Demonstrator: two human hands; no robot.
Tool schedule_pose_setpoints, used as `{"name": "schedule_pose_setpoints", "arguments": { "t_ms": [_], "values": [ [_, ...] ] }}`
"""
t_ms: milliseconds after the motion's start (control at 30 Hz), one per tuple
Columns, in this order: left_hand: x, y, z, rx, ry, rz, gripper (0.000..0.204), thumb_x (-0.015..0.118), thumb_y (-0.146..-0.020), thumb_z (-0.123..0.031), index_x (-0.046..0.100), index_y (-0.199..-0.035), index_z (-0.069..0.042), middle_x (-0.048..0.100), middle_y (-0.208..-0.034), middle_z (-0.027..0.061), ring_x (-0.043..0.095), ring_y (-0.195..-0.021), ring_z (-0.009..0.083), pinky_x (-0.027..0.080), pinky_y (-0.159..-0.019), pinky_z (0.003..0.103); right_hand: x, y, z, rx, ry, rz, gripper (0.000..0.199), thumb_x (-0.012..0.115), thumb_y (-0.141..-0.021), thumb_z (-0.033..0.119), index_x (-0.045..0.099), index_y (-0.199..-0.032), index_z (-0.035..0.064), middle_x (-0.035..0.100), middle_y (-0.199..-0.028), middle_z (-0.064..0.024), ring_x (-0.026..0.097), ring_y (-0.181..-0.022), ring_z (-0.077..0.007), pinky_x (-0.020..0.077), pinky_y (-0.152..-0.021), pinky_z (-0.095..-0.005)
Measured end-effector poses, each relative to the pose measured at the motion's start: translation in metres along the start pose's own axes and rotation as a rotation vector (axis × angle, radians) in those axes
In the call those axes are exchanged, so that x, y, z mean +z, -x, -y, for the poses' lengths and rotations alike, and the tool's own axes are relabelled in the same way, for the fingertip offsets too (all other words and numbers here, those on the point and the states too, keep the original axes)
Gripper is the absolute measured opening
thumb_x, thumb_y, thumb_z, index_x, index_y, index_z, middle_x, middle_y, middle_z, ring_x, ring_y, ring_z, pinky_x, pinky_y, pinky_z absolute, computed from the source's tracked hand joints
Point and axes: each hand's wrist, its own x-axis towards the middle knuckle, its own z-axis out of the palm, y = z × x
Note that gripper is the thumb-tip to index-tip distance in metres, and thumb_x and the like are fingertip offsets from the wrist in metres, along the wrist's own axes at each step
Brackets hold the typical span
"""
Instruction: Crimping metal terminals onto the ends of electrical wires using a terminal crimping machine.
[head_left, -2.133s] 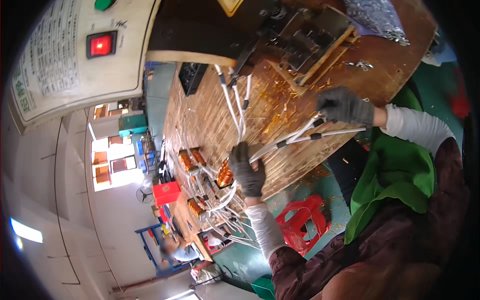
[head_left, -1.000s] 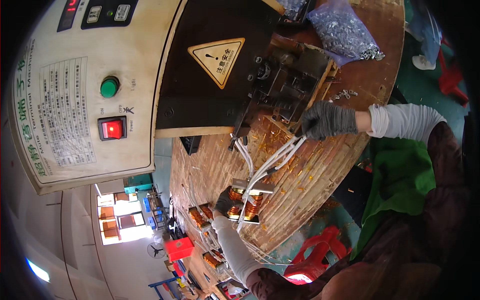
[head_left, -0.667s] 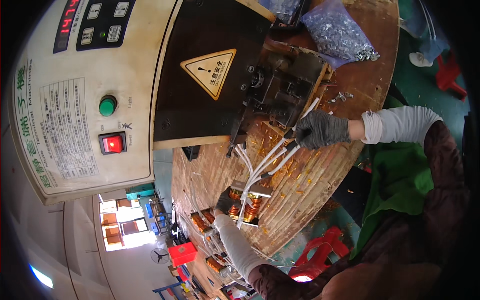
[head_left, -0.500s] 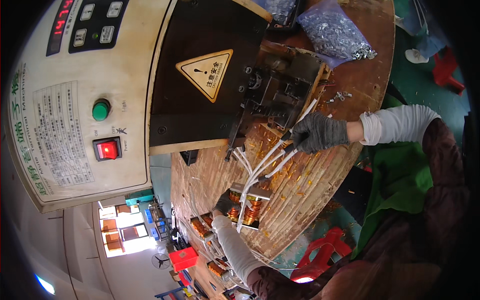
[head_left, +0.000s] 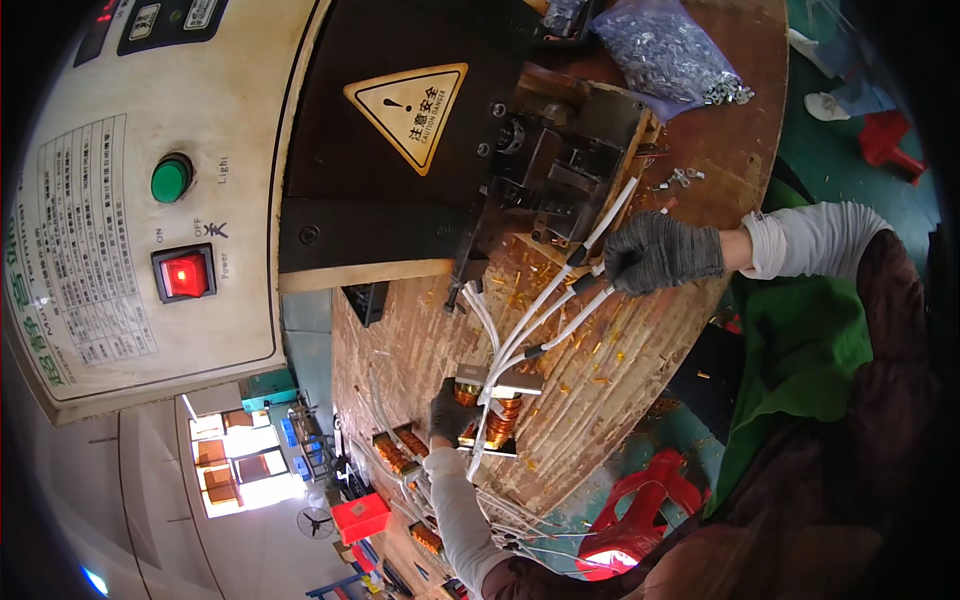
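Note:
My right hand (head_left: 662, 252), in a grey knit glove, is closed round white cables (head_left: 540, 306) beside the black crimping head (head_left: 560, 165) of a machine. One cable end with a bare copper tip (head_left: 669, 206) pokes out past its knuckles; another white cable runs past the fingers toward the crimping head. Black sleeves sit on the cables. The cables lead down to a transformer (head_left: 503, 420) with copper windings and metal plates, standing on the wooden table. Against its side, my left hand (head_left: 452, 410), in a dark glove, grips it; its fingertips are partly hidden.
A cream machine housing (head_left: 110, 330) with a lit red switch (head_left: 184, 276) fills the left. Loose metal terminals (head_left: 682, 178) lie near a plastic bag of terminals (head_left: 672, 55). Other transformers (head_left: 395, 452) sit past my left hand. A red stool (head_left: 640, 510) stands beside the table (head_left: 600, 420).
My right hand has shifted slightly right with the cables, and a copper tip now shows past it. My left hand stays on the transformer. The view has moved, so the machine appears further left.

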Motion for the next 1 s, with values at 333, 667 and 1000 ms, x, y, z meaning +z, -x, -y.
{"name": "schedule_pose_setpoints", "arguments": {
  "t_ms": [333, 667, 1000],
  "values": [
    [-0.005, 0.024, -0.03, 0.151, 0.04, 0.286, 0.07, 0.084, -0.048, -0.026, 0.057, -0.11, -0.007, 0.065, -0.099, 0.0063, 0.061, -0.093, 0.0174, 0.046, -0.085, 0.031, -0.018, 0.04, 0.056, -0.031, 0.17, 0.051, 0.009, 0.066, -0.074, 0.01, 0.063, -0.077, 0.0013, 0.063, -0.066, -0.0049, 0.06, -0.061, -0.012, 0.0473, -0.055, -0.0259],
    [0.011, -0.019, -0.039, 0.265, -0.237, 0.284, 0.068, 0.08, -0.052, -0.029, 0.055, -0.11, -0.005, 0.065, -0.096, 0.0144, 0.062, -0.088, 0.0296, 0.048, -0.081, 0.032, -0.039, 0.017, 0.029, 0.173, 0.123, 0.036, 0.011, 0.064, -0.074, 0.008, 0.064, -0.081, -0.0006, 0.065, -0.069, -0.0068, 0.062, -0.061, -0.012, 0.0495, -0.055, -0.025],
    [0.005, -0.007, -0.138, 0.467, 0.134, -0.22, 0.019, 0.053, -0.086, -0.008, 0.063, -0.1, -0.001, 0.065, -0.093, 0.0128, 0.063, -0.087, 0.0209, 0.048, -0.076, 0.03, -0.041, -0.004, 0.006, 0.062, -0.027, 0.019, 0.008, 0.065, -0.076, 0.006, 0.065, -0.081, 0.0005, 0.064, -0.069, -0.0052, 0.06, -0.058, -0.0098, 0.0491, -0.05, -0.0228]
  ]
}}
